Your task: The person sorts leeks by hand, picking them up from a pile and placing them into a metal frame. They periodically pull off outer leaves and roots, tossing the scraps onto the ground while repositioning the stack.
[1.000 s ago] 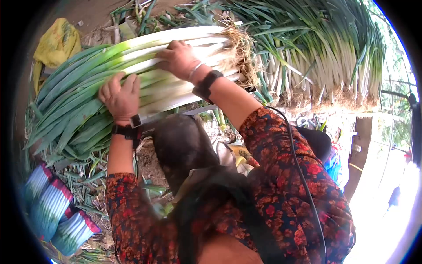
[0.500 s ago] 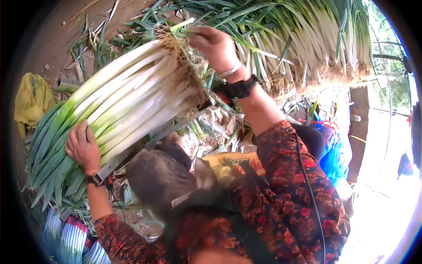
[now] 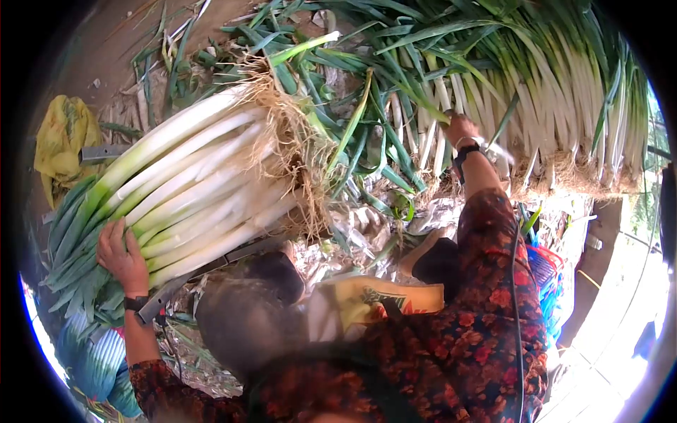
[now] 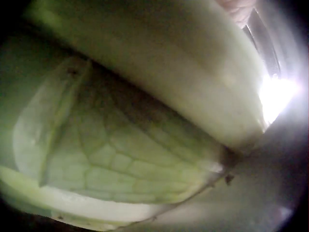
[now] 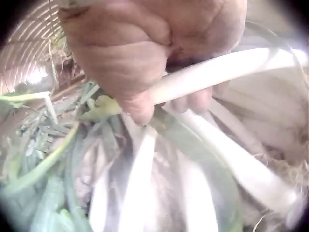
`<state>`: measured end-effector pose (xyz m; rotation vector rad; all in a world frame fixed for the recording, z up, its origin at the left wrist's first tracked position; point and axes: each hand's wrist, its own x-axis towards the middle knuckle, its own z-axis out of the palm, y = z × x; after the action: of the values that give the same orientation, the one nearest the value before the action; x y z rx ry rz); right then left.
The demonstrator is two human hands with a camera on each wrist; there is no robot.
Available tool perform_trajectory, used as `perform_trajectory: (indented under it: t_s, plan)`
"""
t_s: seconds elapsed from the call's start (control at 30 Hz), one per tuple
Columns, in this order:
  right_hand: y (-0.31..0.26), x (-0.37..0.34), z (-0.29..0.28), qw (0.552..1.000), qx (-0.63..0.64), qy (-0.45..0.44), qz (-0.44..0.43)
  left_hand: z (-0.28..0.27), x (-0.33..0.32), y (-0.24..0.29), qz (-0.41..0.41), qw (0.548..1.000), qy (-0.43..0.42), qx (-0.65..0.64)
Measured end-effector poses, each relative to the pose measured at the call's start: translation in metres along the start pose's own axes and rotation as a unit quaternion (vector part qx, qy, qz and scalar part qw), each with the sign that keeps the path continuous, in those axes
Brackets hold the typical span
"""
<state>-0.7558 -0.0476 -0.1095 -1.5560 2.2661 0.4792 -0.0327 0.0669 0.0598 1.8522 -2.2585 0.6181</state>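
Observation:
A thick bundle of leeks [image 3: 204, 169] lies at the left, roots toward the middle and green leaves at the far left. My left hand [image 3: 123, 259] rests on its near side where white turns green, fingers relaxed. Pale leek stalks [image 4: 159, 63] fill the left wrist view, with a bit of the hand [image 4: 239, 9] at the top right. At the edge of the leek pile, my right hand [image 3: 463, 132] is over the white stems. In the right wrist view that hand [image 5: 154, 48] curls round one white leek stalk [image 5: 222, 70].
The large leek pile [image 3: 543, 92] spans the upper right. Loose green leaves lie between it and the bundle. A yellow bag [image 3: 67, 144] is at the left, a printed yellow sack [image 3: 381, 299] near the knees, and wrapped leeks [image 3: 99, 359] at the lower left. Grey metal bar under the bundle.
My right hand has left the bundle's root end and moved right to the pile, where it grips a stalk. My left hand has slid toward the leaves and stays on the bundle.

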Motion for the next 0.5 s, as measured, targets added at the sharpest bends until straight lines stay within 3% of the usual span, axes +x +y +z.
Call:
perform_trajectory:
  t_s: [0.07, 0.13, 0.17, 0.2, 0.27, 0.3, 0.33, 0.4, 0.47, 0.5]
  plan:
    - [-0.009, -0.01, 0.025, 0.984, 0.093, 0.085, -0.127, 0.002, 0.002, -0.003, -0.005, 1.0, -0.012, -0.008]
    - [-0.028, -0.028, 0.039, 0.945, 0.286, 0.094, -0.123, 0.003, 0.0, -0.006, -0.011, 1.0, -0.01, -0.01]
    - [-0.051, -0.056, 0.022, 0.926, 0.372, 0.049, -0.044, 0.003, 0.001, -0.005, -0.014, 1.0, 0.0, -0.008]
    - [-0.071, -0.082, 0.008, 0.854, 0.52, 0.02, -0.005, -0.003, 0.004, 0.005, -0.023, 1.0, 0.018, 0.007]
    - [-0.109, -0.122, -0.012, 0.798, 0.6, 0.043, -0.034, -0.009, 0.008, 0.01, -0.031, 0.999, 0.029, -0.017]
    - [-0.13, -0.141, -0.028, 0.786, 0.616, 0.046, -0.034, -0.011, 0.009, 0.011, -0.034, 0.999, 0.035, -0.015]
    - [-0.141, -0.138, -0.024, 0.773, 0.62, 0.083, -0.107, -0.01, 0.009, 0.011, -0.033, 0.999, 0.037, -0.017]
    - [-0.191, -0.186, -0.062, 0.833, 0.456, 0.246, -0.192, -0.016, 0.01, 0.012, -0.037, 0.997, 0.042, -0.044]
    - [-0.236, -0.235, -0.099, 0.776, 0.411, 0.341, -0.337, -0.018, 0.009, 0.011, -0.04, 0.995, 0.046, -0.076]
    - [-0.258, -0.251, -0.111, 0.773, 0.428, 0.314, -0.348, -0.02, 0.011, 0.011, -0.046, 0.994, 0.04, -0.087]
